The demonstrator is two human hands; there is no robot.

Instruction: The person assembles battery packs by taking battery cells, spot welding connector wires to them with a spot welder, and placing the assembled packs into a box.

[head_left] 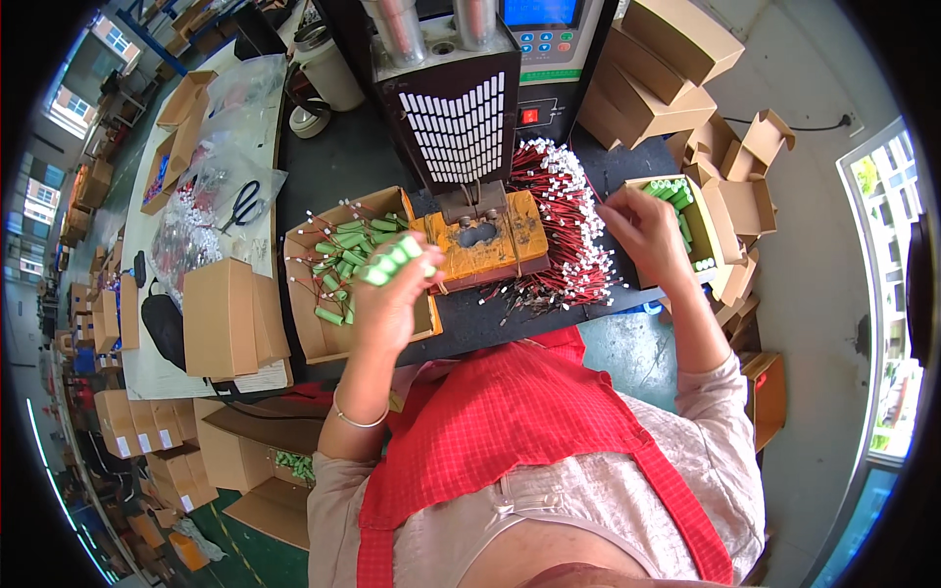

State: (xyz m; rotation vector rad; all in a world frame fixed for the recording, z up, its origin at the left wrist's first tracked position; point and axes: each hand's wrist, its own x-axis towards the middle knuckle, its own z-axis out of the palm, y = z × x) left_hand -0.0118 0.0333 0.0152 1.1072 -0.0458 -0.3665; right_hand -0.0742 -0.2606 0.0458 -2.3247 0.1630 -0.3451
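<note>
My left hand [384,312] is closed around several light-green cylindrical battery cells [390,260], lying side by side. It is just left of a yellow-orange block [505,235] under the head of a spot-welding machine [456,118]. My right hand [647,230] is at the right edge of a heap of red and black wire leads with white connectors [564,235], its thumb and fingers drawn together. Whatever they pinch is too small to make out. Next to that hand is a small carton [708,235] of green cells.
On the left, an open carton [304,265] holds green cells with leads attached. Beyond it are an upright cardboard box [223,318], black scissors [242,204] and a plastic bag [201,220]. Empty cartons [676,49] are piled at the right. A lidded canister [328,69] stands behind.
</note>
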